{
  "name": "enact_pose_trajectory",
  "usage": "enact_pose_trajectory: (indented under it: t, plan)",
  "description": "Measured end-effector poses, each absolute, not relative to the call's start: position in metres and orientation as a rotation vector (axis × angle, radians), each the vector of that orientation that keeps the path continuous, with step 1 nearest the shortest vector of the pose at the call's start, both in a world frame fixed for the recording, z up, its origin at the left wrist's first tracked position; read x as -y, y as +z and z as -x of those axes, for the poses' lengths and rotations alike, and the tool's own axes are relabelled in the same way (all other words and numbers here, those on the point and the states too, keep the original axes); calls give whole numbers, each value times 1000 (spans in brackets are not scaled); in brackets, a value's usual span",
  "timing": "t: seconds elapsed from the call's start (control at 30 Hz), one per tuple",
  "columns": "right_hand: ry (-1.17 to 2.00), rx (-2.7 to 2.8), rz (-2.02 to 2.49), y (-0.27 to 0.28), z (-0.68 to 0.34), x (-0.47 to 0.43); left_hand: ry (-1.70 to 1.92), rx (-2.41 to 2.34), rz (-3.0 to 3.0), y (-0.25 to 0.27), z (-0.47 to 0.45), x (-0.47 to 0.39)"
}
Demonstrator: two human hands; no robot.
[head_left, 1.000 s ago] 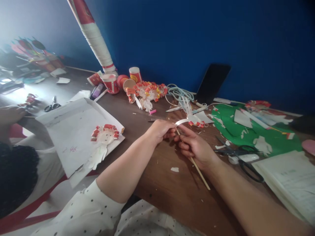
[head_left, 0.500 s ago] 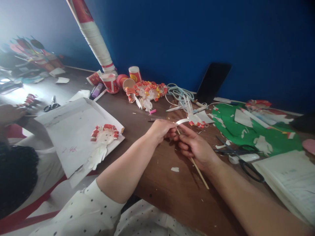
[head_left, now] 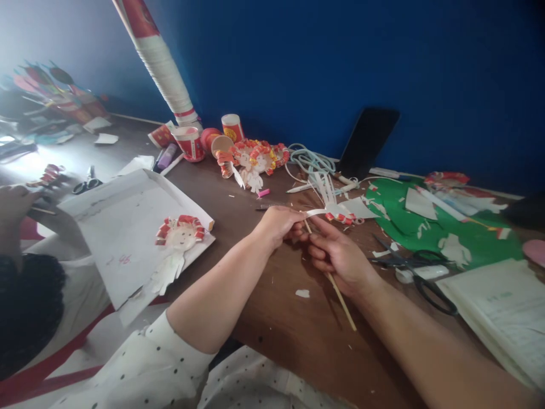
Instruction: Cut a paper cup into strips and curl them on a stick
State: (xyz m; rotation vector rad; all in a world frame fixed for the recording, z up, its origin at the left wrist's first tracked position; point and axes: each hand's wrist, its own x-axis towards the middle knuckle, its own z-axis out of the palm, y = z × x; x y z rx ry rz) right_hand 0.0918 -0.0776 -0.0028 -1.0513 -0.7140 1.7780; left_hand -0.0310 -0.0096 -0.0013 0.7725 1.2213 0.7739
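Over the middle of the table, my left hand [head_left: 279, 222] pinches a white paper strip [head_left: 315, 212] at the upper end of a thin wooden stick [head_left: 343, 304]. My right hand [head_left: 338, 250] is wrapped round that stick, its index finger and thumb close to the strip. The stick slants down toward me, its lower end free. From the strip hangs a white paper cutout [head_left: 351, 208] with narrow cut strips standing up and a red-and-white curled edge [head_left: 340, 218]. My fingers hide how strip and stick meet.
Black-handled scissors [head_left: 434, 284], an open notebook [head_left: 498, 312] and green paper [head_left: 426, 221] with scraps lie right. A phone [head_left: 369, 142] leans on the wall. Paper cups [head_left: 189, 143] stand behind. At left are a white envelope [head_left: 114, 238], a paper doll [head_left: 181, 236] and another person's hand [head_left: 15, 210].
The stick's lower end has swung slightly left, and the paper cutout has shifted, its flap reaching further right. My hands stay nearly in place. The other person's hand at left has moved.
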Motion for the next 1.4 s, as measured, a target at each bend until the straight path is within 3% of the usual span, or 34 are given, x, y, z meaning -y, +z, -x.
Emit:
enact_pose_trajectory:
  t: [1.4]
  plan:
    - [1785, 611, 1099, -4, -93, 75, 714, -1106, -798, 3, 37, 11]
